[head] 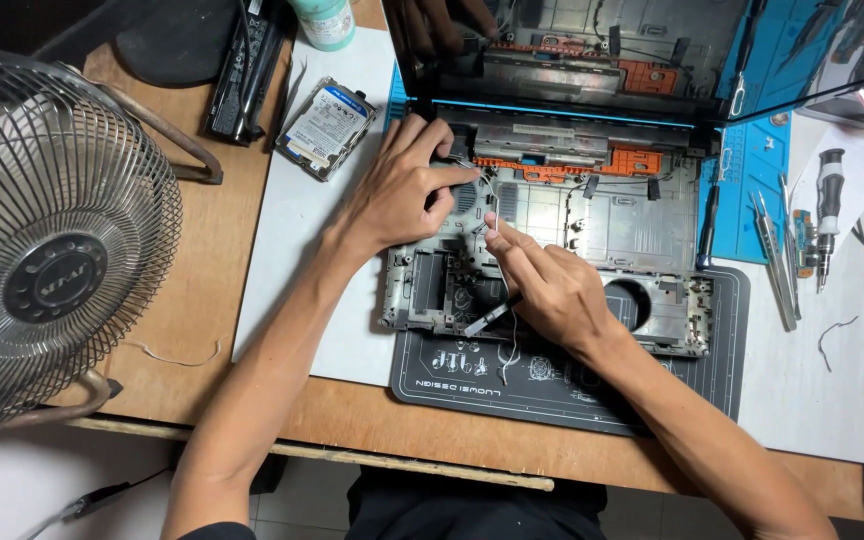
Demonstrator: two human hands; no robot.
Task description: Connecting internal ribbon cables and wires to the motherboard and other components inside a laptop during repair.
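A round metal fan (52, 235) stands at the table's left edge, well apart from the work. One hard drive (328, 128) lies near the open laptop chassis (592, 225), which rests partly on a dark work mat (592, 385). To the right lie one pair of tweezers (774, 262) and one screwdriver (827, 215), clear of both arms. The left hand (402, 190) rests on the chassis's upper left corner, fingers curled, pinching a thin wire (487, 185) near the hinge. The right hand (542, 285), mostly closed, pinches the same wire lower down at its fingertips, with a slim dark tool (492, 315) tucked under the palm.
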